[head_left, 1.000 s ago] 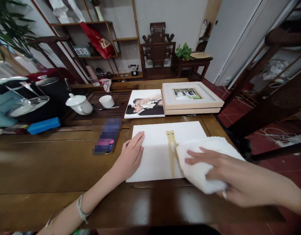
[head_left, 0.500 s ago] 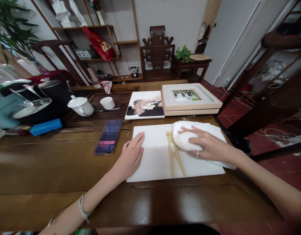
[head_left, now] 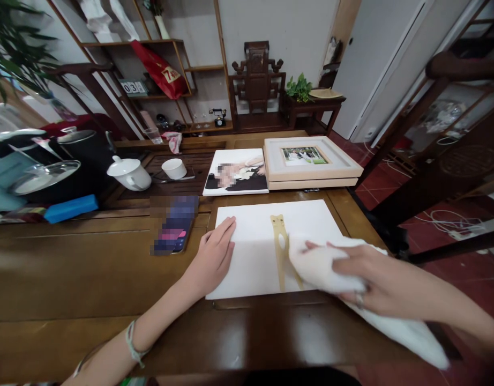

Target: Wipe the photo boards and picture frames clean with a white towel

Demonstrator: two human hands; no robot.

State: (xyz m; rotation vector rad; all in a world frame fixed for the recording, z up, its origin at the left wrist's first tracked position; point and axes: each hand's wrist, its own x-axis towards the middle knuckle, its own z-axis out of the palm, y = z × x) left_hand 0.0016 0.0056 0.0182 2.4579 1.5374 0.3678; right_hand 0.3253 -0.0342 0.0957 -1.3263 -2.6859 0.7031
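Observation:
A white rectangular board (head_left: 251, 257) lies flat on the wooden table in front of me. On its middle is a flat yellowish shape (head_left: 278, 236) with two long prongs, a small oval opening and two dark dots at the top; its right prong is partly covered. My left hand (head_left: 215, 252) rests with outstretched fingers on the board's left edge. My right hand (head_left: 361, 268), a little blurred, grips a white fluffy towel (head_left: 323, 265) bunched against the board's right part. The towel's loose end hangs over toward the table's near right edge.
Behind the board are a photo panel (head_left: 237, 174) and stacked light wood picture frames (head_left: 311, 171). A phone (head_left: 174, 225) lies left of the board. Farther left stand a white lidded bowl (head_left: 129, 172), a white cup (head_left: 174, 168), a blue block (head_left: 71, 208) and dark pots.
My right hand has moved the towel toward me and slightly right, uncovering the board's upper right corner. The left hand stays in place on the board.

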